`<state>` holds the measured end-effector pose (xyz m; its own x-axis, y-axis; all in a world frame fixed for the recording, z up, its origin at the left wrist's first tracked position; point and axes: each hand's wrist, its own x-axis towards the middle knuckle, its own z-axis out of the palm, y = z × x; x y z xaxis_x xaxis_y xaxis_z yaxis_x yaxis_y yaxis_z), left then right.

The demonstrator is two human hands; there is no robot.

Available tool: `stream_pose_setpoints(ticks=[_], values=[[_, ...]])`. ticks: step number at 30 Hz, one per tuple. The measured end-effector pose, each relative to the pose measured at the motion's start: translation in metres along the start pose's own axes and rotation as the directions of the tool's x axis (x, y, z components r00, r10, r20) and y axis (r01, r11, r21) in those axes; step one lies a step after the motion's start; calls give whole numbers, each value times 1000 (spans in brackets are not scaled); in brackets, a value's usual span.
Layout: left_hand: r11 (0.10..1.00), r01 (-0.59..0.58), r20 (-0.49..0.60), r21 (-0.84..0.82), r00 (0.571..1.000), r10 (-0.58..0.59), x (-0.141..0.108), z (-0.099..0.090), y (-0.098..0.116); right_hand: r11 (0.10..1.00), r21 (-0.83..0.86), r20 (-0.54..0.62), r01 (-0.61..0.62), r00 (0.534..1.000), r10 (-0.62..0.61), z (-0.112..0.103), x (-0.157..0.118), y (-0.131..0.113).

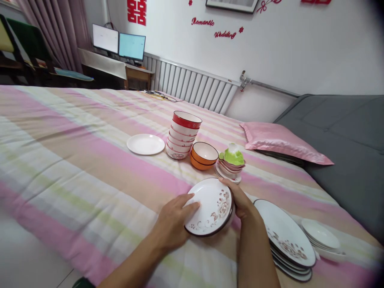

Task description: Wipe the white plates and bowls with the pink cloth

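Note:
My left hand (172, 220) grips the left edge of a round white plate (208, 206) with a dark rim and brown flowers, two fingers lying on its face. My right hand (241, 200) is closed around the plate's right edge, its fingers partly hidden underneath. Another rim shows just below this plate; how many pieces are there I cannot tell. Beyond the hands stand two nested orange bowls (202, 162) and a pile of small dishes (231, 170) topped by a green leaf-shaped one. Right of my right forearm lies a stack of oval flowered plates (288, 236).
A tall stack of white bowls (180, 142), red-banded at the top, stands beside a plain white plate (145, 144). Small white dishes (321, 236) are stacked at the right. Everything rests on a striped bedspread (90, 172). A pink pillow (279, 142) lies against the grey headboard (339, 132).

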<state>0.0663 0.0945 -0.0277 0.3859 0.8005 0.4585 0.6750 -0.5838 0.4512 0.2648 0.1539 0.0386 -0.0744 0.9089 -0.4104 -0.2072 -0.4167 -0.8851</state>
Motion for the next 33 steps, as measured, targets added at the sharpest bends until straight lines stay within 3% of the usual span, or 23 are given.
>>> stream_pose_setpoints(ticks=[4,8,10,13,17,21,24,26,27,30,31,32,33], values=[[997,64,-172,35,983,-57,1,0,-5,999,-20,31,29,999,-28,-9,13,9],[948,317,-293,-14,906,-307,4,-1,-14,970,-225,85,97,993,-80,-7,23,21],[901,435,-313,-9,854,-415,5,-2,-17,900,-415,78,135,991,-113,-6,26,24],[868,496,-297,-29,825,-481,7,-3,-17,729,-670,-19,137,979,-201,-8,27,25],[841,518,-276,-156,795,-541,7,-3,-16,520,-854,-209,29,896,-392,-16,27,16],[798,503,-288,-331,752,-593,7,-3,-25,434,-901,-249,-6,825,-507,-15,16,2],[752,479,-309,-452,707,-636,6,-2,-33,330,-939,-282,-97,768,-575,-6,-3,-8],[732,468,-316,-495,688,-653,6,-2,-36,320,-935,-330,-153,702,-631,2,-20,-15],[728,461,-317,-507,686,-655,6,-2,-36,322,-934,-344,-155,638,-689,5,-27,-18],[729,443,-309,-521,698,-646,6,-2,-34,324,-944,-324,-57,328,-887,13,-40,-21],[730,441,-304,-522,703,-643,7,-3,-32,313,-950,-304,-1,245,-921,16,-39,-21],[730,441,-298,-521,708,-640,7,-3,-31,302,-951,-283,67,209,-936,18,-36,-18],[731,444,-291,-518,712,-639,8,-3,-30,294,-945,-257,145,230,-939,20,-31,-15]])
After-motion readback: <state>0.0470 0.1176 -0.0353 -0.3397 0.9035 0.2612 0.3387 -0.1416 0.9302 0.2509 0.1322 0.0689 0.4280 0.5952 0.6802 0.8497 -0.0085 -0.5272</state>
